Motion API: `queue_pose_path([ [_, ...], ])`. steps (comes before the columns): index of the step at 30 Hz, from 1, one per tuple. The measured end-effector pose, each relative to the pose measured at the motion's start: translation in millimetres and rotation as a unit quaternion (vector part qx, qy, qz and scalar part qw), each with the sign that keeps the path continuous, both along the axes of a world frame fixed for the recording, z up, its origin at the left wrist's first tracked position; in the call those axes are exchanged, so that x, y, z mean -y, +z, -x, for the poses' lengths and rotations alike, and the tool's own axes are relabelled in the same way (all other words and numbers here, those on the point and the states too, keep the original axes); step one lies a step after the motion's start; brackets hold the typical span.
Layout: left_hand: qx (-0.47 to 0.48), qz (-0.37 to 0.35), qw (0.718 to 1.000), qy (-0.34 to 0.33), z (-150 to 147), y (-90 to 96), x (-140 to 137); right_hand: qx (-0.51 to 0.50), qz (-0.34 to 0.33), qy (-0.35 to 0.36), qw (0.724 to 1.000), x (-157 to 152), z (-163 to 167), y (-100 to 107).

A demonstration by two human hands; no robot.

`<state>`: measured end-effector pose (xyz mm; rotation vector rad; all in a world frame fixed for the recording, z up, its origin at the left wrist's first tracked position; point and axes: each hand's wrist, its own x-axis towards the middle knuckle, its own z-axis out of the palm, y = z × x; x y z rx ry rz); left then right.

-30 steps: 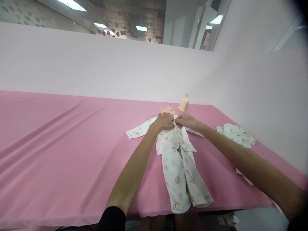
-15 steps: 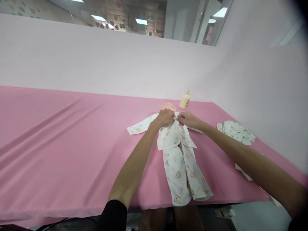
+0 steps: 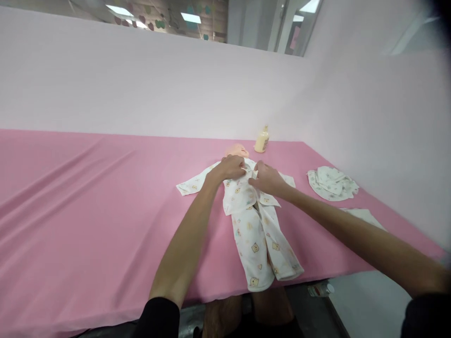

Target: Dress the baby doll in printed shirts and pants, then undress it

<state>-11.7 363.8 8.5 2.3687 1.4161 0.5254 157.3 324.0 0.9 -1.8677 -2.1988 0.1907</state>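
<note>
A doll (image 3: 237, 150) lies on its back, its head towards the wall. It wears a white baby jacket (image 3: 237, 199) with small bear prints and matching baby trousers (image 3: 251, 249), whose legs reach the table's near edge. My left hand (image 3: 232, 166) is closed, its curled fingers on the jacket's front just below the neck. Across from it, my right hand (image 3: 267, 179) rests at the other side of the jacket's front, thumb and forefinger apart. Below the hands the two jacket flaps part a little. My fingers partly hide the fastening at the chest.
A pale yellow pump bottle (image 3: 261, 140) stands behind the doll's head, near the white wall (image 3: 158, 89). Folded white printed cloth (image 3: 333, 183) lies to the right, with another white cloth (image 3: 364, 216) nearer me. The pink sheet (image 3: 88, 225) covering the table is wrinkled on the left.
My hands were pinched close together at the jacket's neck; now they are farther apart, and the right thumb and forefinger have spread. The camera view has shifted slightly.
</note>
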Motion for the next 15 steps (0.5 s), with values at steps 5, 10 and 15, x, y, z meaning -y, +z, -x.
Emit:
queue_pose_path([
  [5, -0.008, -0.01, 1.0, -0.003, 0.7, 1.3, -2.3, 0.139, -0.037, 0.019, 0.989, 11.2, 9.8, -2.6],
  [10, -0.022, -0.004, 1.0, 0.003, -1.7, 5.6, 1.7, 0.218, -0.036, 0.046, 0.974, 13.6, 21.1, -1.9],
  [15, -0.049, -0.011, 0.999, -0.007, -3.7, 6.4, 2.0, 0.255, -0.021, 0.092, 0.962, 11.0, 27.3, 5.1],
])
